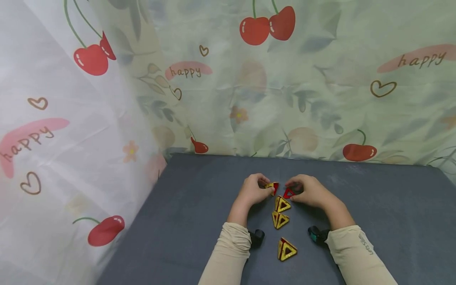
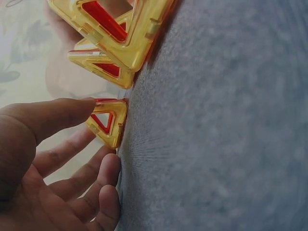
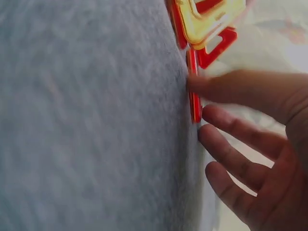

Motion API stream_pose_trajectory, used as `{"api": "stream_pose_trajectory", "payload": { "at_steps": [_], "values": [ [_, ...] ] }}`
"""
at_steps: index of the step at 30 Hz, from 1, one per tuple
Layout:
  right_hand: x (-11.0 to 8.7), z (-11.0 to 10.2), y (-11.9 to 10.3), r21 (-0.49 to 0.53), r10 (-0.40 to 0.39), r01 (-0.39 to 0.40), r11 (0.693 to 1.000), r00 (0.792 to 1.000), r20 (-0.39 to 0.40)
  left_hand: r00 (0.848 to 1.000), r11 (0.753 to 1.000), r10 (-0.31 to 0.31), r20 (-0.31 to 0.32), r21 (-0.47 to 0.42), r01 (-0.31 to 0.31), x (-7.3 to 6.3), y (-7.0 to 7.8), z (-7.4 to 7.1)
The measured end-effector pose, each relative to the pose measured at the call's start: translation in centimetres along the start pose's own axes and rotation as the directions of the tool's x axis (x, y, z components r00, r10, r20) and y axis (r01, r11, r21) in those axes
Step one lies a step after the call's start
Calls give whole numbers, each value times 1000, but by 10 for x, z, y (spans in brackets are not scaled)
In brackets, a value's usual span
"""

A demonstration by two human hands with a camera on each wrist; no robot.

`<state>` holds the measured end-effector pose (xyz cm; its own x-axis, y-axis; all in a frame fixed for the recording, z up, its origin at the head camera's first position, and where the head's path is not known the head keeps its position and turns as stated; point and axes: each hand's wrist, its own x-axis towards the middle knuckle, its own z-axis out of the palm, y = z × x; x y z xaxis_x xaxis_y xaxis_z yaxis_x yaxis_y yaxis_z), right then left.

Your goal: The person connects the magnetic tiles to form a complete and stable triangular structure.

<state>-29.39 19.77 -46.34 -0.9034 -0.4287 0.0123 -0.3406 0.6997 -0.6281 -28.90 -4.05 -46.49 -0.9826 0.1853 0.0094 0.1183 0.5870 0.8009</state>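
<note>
Near the far middle of the table, my left hand [image 1: 254, 190] pinches a small standing triangle piece of yellow and red magnetic tiles [image 2: 117, 126] between thumb and fingers. Its bottom edge is right at the tabletop. Opposite it, my right hand [image 1: 312, 192] has thumb and fingertips at the edges of a red triangle tile [image 3: 195, 108], which lies flat on the table. The right thumb is blurred and covers part of that tile. Close in front of both hands stands a yellow tile piece [image 1: 278, 204] with red backing, and another yellow piece [image 1: 275, 220] stands just nearer.
A further yellow and red triangle piece [image 1: 286, 256] stands apart, between the forearms. Dark wrist cameras [image 1: 257, 238] sit under both wrists. The grey table [image 1: 199, 221] meets a printed cloth backdrop [image 1: 221, 130] at the back and left.
</note>
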Motion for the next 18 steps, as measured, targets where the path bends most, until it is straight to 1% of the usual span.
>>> {"api": "stream_pose_trajectory", "payload": {
  "at_steps": [6,13,18],
  "values": [
    [-2,-1,4,-5,68,-68,998,998,-16,1000,1000,-2,20,-3,2,-2,-2,-3],
    [-1,-3,6,-18,71,-71,997,997,-8,1000,1000,-2,25,-4,2,-4,-2,-3],
    [-1,-2,5,-55,68,-70,996,997,-36,1000,1000,-2,20,11,2,-3,-2,-2]
  ]
}}
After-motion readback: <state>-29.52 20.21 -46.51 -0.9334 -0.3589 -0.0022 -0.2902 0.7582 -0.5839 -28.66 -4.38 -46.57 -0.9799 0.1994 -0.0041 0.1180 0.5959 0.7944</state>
